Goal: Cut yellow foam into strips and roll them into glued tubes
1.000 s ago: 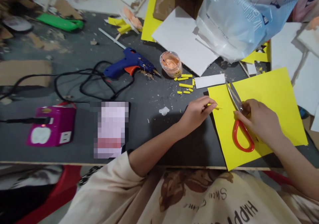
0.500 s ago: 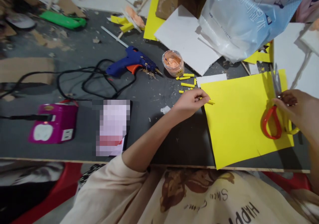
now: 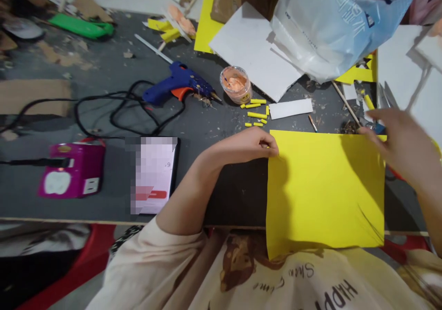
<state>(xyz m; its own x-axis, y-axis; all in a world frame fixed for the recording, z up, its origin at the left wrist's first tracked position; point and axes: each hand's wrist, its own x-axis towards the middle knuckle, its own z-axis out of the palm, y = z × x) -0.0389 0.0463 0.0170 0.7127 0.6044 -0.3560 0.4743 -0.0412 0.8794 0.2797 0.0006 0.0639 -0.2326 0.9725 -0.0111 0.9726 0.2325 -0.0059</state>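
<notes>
The yellow sheet [image 3: 328, 186] reaches over the table's front edge toward my shirt. At its upper left corner, my left hand [image 3: 250, 145] is closed in a pinch on the sheet; a tiny yellow bit shows at the fingers, its shape mostly hidden. My right hand [image 3: 402, 146], blurred, hovers by the upper right corner with thumb and index finger apart. Under and behind that hand are the scissors [image 3: 387, 94], only their blades and part of the handles showing. Several small yellow rolls [image 3: 257, 115] and a white strip [image 3: 291, 109] lie beyond the sheet.
A jar of peach-coloured paste [image 3: 236, 85] stands near a blue glue gun [image 3: 181, 83] with its looping cord. To the left are a phone [image 3: 155, 176] and a purple power socket [image 3: 72, 169]. A plastic bag [image 3: 321, 29], white board [image 3: 253, 48] and a wooden stick [image 3: 346, 104] lie farther back.
The yellow sheet has shifted toward my body and straightened. My right hand has let go of the scissors, and my left hand, earlier holding a small yellow roll, has moved slightly left.
</notes>
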